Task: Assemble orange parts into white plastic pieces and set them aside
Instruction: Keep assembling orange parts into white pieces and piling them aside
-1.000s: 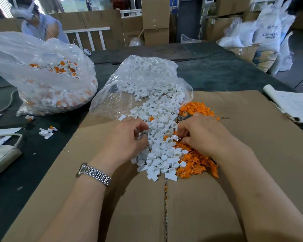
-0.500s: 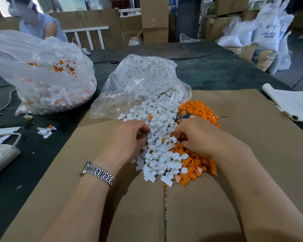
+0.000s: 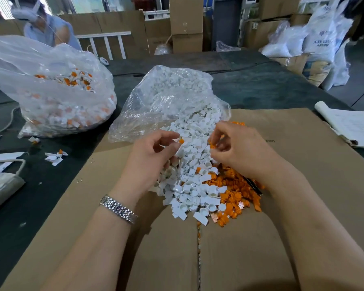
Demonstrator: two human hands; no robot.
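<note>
left hand (image 3: 153, 152) pinches white piece (image 3: 179, 151) | right hand (image 3: 237, 150) pinches orange part (image 3: 213, 146) | both above parts pile (image 3: 194, 185)

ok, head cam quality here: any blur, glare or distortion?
Head view: wide-angle bowing at the edges; sacks top right smeared; glare on the clear bag; hands and white pieces fairly sharp; daylight even, soft shadows under the forearms.

head-worn view, angled down, close over hands (image 3: 198, 152)
</note>
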